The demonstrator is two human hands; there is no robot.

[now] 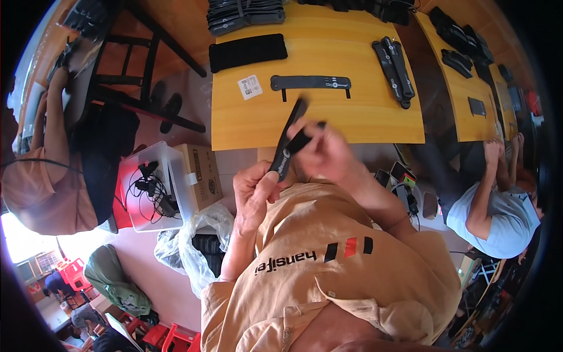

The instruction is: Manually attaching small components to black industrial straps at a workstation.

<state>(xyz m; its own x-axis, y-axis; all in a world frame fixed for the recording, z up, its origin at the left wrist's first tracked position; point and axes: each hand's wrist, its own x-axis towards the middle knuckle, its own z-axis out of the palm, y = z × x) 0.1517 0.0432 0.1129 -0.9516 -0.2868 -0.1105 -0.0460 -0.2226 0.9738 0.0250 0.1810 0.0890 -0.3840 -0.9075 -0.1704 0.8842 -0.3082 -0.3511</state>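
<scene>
My left hand point(253, 190) grips the lower end of a dark grey strap point(284, 154) between thumb and fingers, in front of my body. The strap is held upright and tilted, its far end above the table's front edge. My right hand point(328, 154), blurred by motion, is closed on a short black strip point(300, 141) beside the strap's middle. Whether strip and strap are joined is hidden by the fingers. On the table beyond, a similar grey strap point(305, 83) lies flat, with two short black tabs pointing toward me.
The yellow wooden table point(246, 129) holds a white label point(250, 87), a black fabric pouch point(249, 53), bundled straps point(243, 16) and more straps point(394, 73) at right. A clear bin point(153, 190) with black cables and a cardboard box point(201, 176) stand left. Co-workers sit on both sides.
</scene>
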